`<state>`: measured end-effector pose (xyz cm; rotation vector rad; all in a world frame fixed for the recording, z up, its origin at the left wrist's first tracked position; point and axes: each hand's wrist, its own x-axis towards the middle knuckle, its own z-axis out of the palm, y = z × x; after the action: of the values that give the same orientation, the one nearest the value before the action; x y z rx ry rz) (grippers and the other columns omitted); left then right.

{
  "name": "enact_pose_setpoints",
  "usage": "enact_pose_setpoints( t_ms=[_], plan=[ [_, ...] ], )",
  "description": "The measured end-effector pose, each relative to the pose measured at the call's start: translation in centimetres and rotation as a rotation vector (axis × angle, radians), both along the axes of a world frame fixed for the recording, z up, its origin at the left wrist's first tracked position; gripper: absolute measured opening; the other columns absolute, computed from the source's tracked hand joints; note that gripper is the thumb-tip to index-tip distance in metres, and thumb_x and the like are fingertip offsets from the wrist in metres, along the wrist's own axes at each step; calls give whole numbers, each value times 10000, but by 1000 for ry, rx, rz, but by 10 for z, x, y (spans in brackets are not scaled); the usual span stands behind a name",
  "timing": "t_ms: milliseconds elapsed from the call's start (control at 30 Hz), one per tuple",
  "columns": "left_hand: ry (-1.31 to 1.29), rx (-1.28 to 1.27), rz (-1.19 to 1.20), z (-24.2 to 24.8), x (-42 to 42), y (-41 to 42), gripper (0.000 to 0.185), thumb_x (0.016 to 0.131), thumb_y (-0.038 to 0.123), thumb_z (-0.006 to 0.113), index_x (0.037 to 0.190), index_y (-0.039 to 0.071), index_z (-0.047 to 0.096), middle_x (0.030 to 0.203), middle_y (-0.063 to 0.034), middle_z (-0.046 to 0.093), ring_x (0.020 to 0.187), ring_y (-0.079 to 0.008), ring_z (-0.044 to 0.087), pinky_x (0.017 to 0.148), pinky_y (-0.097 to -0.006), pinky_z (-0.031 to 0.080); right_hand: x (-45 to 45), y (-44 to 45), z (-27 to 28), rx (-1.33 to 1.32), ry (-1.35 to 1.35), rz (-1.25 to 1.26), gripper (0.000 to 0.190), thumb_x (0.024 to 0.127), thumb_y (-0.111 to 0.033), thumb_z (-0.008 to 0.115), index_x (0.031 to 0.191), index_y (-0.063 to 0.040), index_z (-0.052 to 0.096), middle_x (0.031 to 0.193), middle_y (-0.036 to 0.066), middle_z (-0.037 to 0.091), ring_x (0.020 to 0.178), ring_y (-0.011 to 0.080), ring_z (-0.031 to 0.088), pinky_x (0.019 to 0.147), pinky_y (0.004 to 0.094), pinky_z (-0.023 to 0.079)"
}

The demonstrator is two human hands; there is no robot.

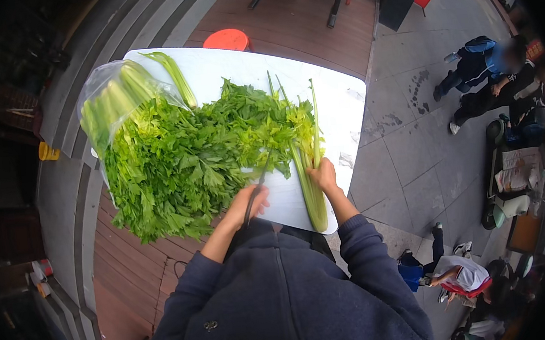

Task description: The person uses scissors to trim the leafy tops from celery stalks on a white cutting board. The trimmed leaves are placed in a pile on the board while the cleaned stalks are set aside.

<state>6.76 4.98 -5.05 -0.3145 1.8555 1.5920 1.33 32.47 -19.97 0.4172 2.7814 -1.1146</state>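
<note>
My left hand [249, 205] grips a pair of dark-handled scissors [251, 202], their blades pointing away from me and partly blurred. With my right hand [323, 176] I hold a bunch of celery [316, 205] by its stalks near the right end of a white table [341, 114]. Its base faces me and its yellow-green leaves point away. A loose heap of celery leaves [247, 108] lies just beyond the scissors. To the left, a clear plastic bag [117, 94] surrounds pale celery stalks, whose leafy tops [173, 164] spill over the near table edge.
A trimmed celery piece [177, 78] lies beside the bag. An orange-red stool [226, 40] stands past the far edge, and grey steps [58, 112] run along the left. People [481, 66] and a parked scooter [499, 173] occupy the pavement at right.
</note>
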Motion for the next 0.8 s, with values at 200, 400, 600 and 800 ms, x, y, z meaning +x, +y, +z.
enact_pose_setpoints(
  t_ms=[200, 400, 600, 800],
  plan=[
    [27, 6, -19, -4, 5, -5, 357, 1019, 348, 596, 1136, 12, 637, 826, -29, 665, 650, -95, 586, 522, -246, 438, 14, -7, 38, -815, -176, 17, 206, 802, -77, 732, 984, 19, 735, 921, 68, 714, 823, 146, 646, 764, 289, 513],
    [32, 9, -15, -9, 1, -3, 316, 1024, 285, 596, 1177, 9, 588, 870, -51, 672, 668, -83, 610, 537, -228, 447, 12, -9, 70, -1330, -376, -107, 231, 937, -153, 700, 1136, -48, 651, 978, 36, 688, 766, 127, 626, 730, 276, 499],
    [64, -7, 107, -24, -13, 15, 320, 1003, 255, 632, 1208, 15, 579, 914, -71, 686, 746, -121, 637, 612, -269, 479, 9, -26, 60, -1108, -333, -126, 211, 997, -192, 640, 1142, -39, 623, 957, 51, 681, 753, 127, 641, 647, 265, 490],
    [98, -74, 36, -39, -16, 15, 290, 994, 217, 644, 1198, 17, 596, 893, -78, 689, 772, -135, 653, 651, -289, 510, 15, -26, 58, -1056, -264, -208, 235, 1000, -208, 631, 1133, -21, 677, 986, 40, 695, 834, 116, 641, 726, 266, 536]
  ],
)
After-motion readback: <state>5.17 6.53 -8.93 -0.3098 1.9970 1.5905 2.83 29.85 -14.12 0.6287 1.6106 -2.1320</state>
